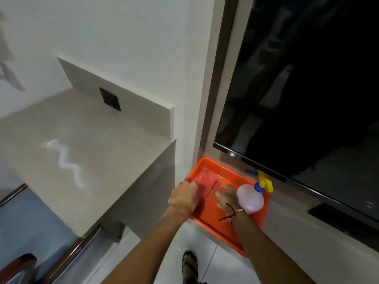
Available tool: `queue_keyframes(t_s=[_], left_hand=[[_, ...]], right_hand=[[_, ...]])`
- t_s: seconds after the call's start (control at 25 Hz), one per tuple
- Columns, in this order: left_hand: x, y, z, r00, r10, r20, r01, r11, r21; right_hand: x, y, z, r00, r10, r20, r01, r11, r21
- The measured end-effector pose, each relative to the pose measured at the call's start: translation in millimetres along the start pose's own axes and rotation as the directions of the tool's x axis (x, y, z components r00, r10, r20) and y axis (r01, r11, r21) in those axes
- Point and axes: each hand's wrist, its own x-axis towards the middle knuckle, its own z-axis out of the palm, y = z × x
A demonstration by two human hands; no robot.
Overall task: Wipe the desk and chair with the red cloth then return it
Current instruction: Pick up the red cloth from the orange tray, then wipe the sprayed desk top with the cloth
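Left hand (185, 194): fingers curled onto red cloth (205, 180); grasp unclear.
Right hand (225, 196): spread flat on cloth.
Spray bottle (251, 198): just right of right hand.
Orange tray (213, 224): beneath both hands.

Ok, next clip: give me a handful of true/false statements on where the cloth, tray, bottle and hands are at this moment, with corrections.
1. The red cloth lies in the orange tray. True.
2. The spray bottle stands on the desk. False: it is in the tray, on the right side.
3. Both hands are at the tray, the left hand and the right hand on the cloth. True.
4. The desk top is spotless. False: a white wavy streak runs across it.
5. The tray sits below the dark screen. True.
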Motion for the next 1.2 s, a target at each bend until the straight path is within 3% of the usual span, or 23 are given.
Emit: queue_keyframes(t_s=[0.08,0.2,0.32,0.4,0.48,0.56,0.6,0.64,0.72,0.8,0.88,1.0,1.08,1.12,1.2], left_hand=[[19,12,23,0.997,-0.044,0.059,0.038,0.994,0.100],[27,23,53,0.991,-0.115,0.070,0.100,0.977,0.189],[37,22,57,0.986,-0.158,0.045,0.156,0.986,0.058],[38,15,53,0.986,-0.143,0.080,0.150,0.985,-0.085],[32,3,44,0.994,-0.073,0.084,0.093,0.960,-0.265],[21,-14,28,0.998,-0.017,0.060,0.046,0.843,-0.535],[14,-27,15,0.998,-0.007,0.065,0.050,0.726,-0.686],[7,-43,2,0.997,0.009,0.078,0.058,0.584,-0.810],[-10,-78,-27,0.995,0.030,0.097,0.080,0.362,-0.929],[-30,-127,-55,0.996,-0.030,0.081,0.086,0.277,-0.957],[-54,-178,-74,0.987,-0.159,0.028,0.064,0.226,-0.972],[-72,-242,-80,0.878,-0.472,-0.083,0.071,0.300,-0.951],[-76,-293,-66,0.752,-0.633,-0.186,0.096,0.384,-0.918],[-73,-299,-60,0.745,-0.635,-0.205,0.131,0.440,-0.888],[-72,-323,-44,0.771,-0.572,-0.280,0.250,0.676,-0.693]], right_hand=[[31,-3,7,0.999,0.036,0.021,-0.038,0.996,0.076],[62,-8,21,0.997,0.078,-0.009,-0.078,0.996,0.030],[69,-17,30,0.998,0.029,-0.058,-0.034,0.996,-0.082],[62,-20,26,0.998,0.050,-0.029,-0.050,0.999,0.011],[43,-26,16,0.984,0.128,0.125,-0.155,0.958,0.240],[24,-32,3,0.893,0.115,0.434,-0.336,0.813,0.475],[15,-41,2,0.826,0.069,0.560,-0.420,0.737,0.529],[9,-49,7,0.781,0.034,0.624,-0.466,0.696,0.546],[0,-65,28,0.774,-0.014,0.633,-0.455,0.682,0.572],[-7,-86,71,0.765,-0.125,0.632,-0.359,0.732,0.579],[-17,-109,137,0.729,-0.234,0.643,-0.168,0.850,0.500],[-33,-134,246,0.775,-0.344,0.530,0.265,0.939,0.222],[-51,-142,335,0.760,-0.429,0.489,0.501,0.865,-0.020],[-53,-139,356,0.726,-0.466,0.505,0.595,0.794,-0.123],[-55,-119,395,0.650,-0.537,0.537,0.751,0.562,-0.347]])
